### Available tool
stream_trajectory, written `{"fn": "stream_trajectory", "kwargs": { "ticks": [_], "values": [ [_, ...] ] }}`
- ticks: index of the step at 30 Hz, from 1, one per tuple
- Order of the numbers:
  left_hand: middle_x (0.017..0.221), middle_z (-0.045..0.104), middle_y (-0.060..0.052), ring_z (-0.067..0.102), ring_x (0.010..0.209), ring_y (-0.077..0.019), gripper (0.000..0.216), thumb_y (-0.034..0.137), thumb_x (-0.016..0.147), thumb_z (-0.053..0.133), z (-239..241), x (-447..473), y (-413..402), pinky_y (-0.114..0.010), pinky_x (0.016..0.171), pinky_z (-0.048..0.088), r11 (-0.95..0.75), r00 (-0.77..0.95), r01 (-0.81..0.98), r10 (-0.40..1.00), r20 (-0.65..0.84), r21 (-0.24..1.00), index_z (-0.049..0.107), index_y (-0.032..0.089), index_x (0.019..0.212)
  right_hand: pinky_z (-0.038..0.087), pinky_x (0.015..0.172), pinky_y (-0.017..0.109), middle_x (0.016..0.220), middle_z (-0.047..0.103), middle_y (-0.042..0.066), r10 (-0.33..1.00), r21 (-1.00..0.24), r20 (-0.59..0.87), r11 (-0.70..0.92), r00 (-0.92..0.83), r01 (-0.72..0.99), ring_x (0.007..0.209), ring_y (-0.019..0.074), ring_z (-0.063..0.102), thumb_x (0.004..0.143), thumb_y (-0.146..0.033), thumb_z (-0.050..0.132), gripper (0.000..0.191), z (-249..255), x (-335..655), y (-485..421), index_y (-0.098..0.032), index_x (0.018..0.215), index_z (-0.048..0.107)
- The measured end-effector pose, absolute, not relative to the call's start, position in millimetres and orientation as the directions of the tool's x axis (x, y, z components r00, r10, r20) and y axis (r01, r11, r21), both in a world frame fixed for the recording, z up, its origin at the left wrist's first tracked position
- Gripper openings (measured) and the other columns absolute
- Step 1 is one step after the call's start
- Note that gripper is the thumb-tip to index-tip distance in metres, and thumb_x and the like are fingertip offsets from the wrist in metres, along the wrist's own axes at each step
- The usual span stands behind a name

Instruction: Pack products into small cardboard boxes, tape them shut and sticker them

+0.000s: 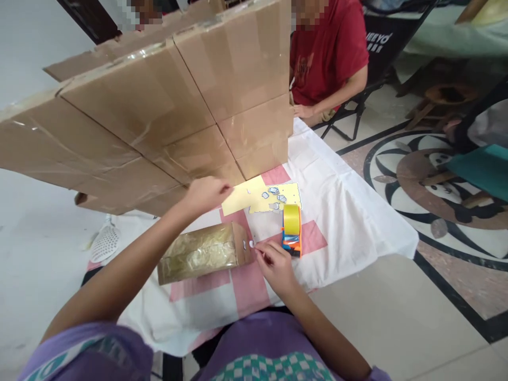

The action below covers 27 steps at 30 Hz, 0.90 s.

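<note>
My right hand [277, 265] pinches a small white paper piece [251, 244] between thumb and fingertips, close to the end of a tape-wrapped cardboard box [200, 255]. Another small pale piece [244, 245] shows on that end face. My left hand [208, 191] is closed above the table, at the left edge of a yellow sheet [238, 198]; whatever its fingers hold, if anything, is hidden. Several grey-white cutouts [281, 199] lie on a second yellow piece [260, 204] with jagged edges. Just right of my right hand stands a tape dispenser [291, 230] with a yellow roll.
A tall cardboard wall [159, 111] of taped boxes stands along the far side of the table. A white perforated paddle [105, 242] lies at the left. Beyond the white-and-pink tablecloth [341, 211], a person in a red shirt [333, 53] sits near a black folding chair [391, 39].
</note>
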<state>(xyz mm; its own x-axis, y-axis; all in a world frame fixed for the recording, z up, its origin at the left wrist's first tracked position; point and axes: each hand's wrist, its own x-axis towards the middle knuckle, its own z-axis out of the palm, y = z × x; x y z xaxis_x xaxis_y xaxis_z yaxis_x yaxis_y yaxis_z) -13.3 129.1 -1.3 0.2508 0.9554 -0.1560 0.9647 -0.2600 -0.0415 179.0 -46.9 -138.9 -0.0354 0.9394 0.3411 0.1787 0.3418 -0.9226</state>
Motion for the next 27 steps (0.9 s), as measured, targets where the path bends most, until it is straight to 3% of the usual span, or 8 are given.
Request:
{"fn": "stream_trajectory", "kwargs": {
  "ticks": [2, 4, 10, 13, 19, 22, 27],
  "values": [
    [0.093, 0.072, -0.005, 0.066, 0.085, -0.0224, 0.044, 0.048, 0.099, 0.041, 8.1, -65.8, 96.3, -0.029, 0.073, 0.045, -0.177, 0.172, 0.983, 0.981, -0.084, -0.056, 0.074, 0.019, 0.103, 0.051, 0.064, 0.026, 0.087, 0.070, 0.006, 0.952, -0.935, 0.298, 0.306, -0.074, 0.178, 0.070, 0.0145, 0.063, 0.096, -0.016, 0.054, 0.021, -153.8, 168.4, -45.4, -0.020, 0.103, 0.073],
    [0.079, 0.068, -0.003, 0.062, 0.072, -0.0210, 0.041, 0.053, 0.094, 0.047, 6.9, -112.5, 60.2, -0.030, 0.068, 0.045, -0.005, 0.005, 1.000, 1.000, 0.030, -0.002, 0.072, 0.021, 0.091, 0.051, 0.066, 0.027, 0.087, 0.071, 0.006, 0.963, -0.944, 0.256, 0.267, -0.082, 0.191, 0.072, 0.0158, 0.065, 0.095, -0.015, 0.054, 0.021, -165.4, 160.6, -43.4, -0.018, 0.101, 0.074],
    [0.105, 0.071, -0.005, 0.066, 0.097, -0.0262, 0.045, 0.061, 0.089, 0.049, -36.6, -169.1, -31.7, -0.035, 0.078, 0.052, 0.318, -0.370, 0.856, 0.928, 0.053, 0.407, 0.063, 0.023, 0.108, 0.050, 0.061, 0.026, 0.081, 0.070, 0.005, 0.980, -0.957, 0.191, 0.198, -0.050, 0.210, 0.063, 0.0146, 0.061, 0.091, -0.016, 0.054, 0.021, -175.6, 152.6, -38.7, -0.017, 0.097, 0.075],
    [0.115, 0.068, -0.009, 0.065, 0.102, -0.0270, 0.047, 0.059, 0.091, 0.048, -58.1, -155.9, -51.4, -0.038, 0.083, 0.054, 0.367, -0.440, 0.773, 0.898, 0.021, 0.518, 0.060, 0.021, 0.116, 0.050, 0.061, 0.026, 0.080, 0.070, 0.004, 0.982, -0.964, 0.183, 0.189, -0.045, 0.186, 0.062, 0.0141, 0.059, 0.091, -0.016, 0.055, 0.021, -175.9, 150.9, -38.2, -0.018, 0.097, 0.075],
    [0.131, 0.058, -0.014, 0.058, 0.118, -0.0302, 0.050, 0.052, 0.096, 0.043, -81.4, -133.8, -54.4, -0.049, 0.104, 0.046, 0.334, -0.453, 0.769, 0.886, 0.097, 0.545, 0.051, 0.018, 0.132, 0.051, 0.062, 0.027, 0.080, 0.068, 0.005, 0.973, -0.963, 0.207, 0.221, -0.103, 0.153, 0.067, 0.0150, 0.061, 0.093, -0.015, 0.053, 0.025, -180.4, 150.1, -42.7, -0.018, 0.103, 0.076],
    [0.130, 0.057, -0.014, 0.058, 0.116, -0.0296, 0.050, 0.050, 0.096, 0.044, -85.0, -134.8, -54.1, -0.048, 0.103, 0.047, 0.335, -0.456, 0.763, 0.885, 0.092, 0.553, 0.049, 0.018, 0.134, 0.053, 0.065, 0.027, 0.085, 0.069, 0.006, 0.960, -0.961, 0.237, 0.254, -0.149, 0.108, 0.072, 0.0156, 0.063, 0.093, -0.014, 0.051, 0.031, -182.5, 153.4, -47.1, -0.019, 0.112, 0.075],
    [0.122, 0.059, -0.011, 0.061, 0.102, -0.0254, 0.051, 0.051, 0.095, 0.047, -85.6, -134.4, -55.9, -0.041, 0.091, 0.051, 0.364, -0.486, 0.736, 0.871, 0.071, 0.571, 0.049, 0.020, 0.134, 0.053, 0.066, 0.026, 0.087, 0.066, 0.005, 0.986, -0.994, 0.107, 0.105, -0.132, -0.023, 0.074, 0.0153, 0.062, 0.094, -0.016, 0.049, 0.040, -183.2, 153.0, -50.2, -0.020, 0.128, 0.070]
  ]
}}
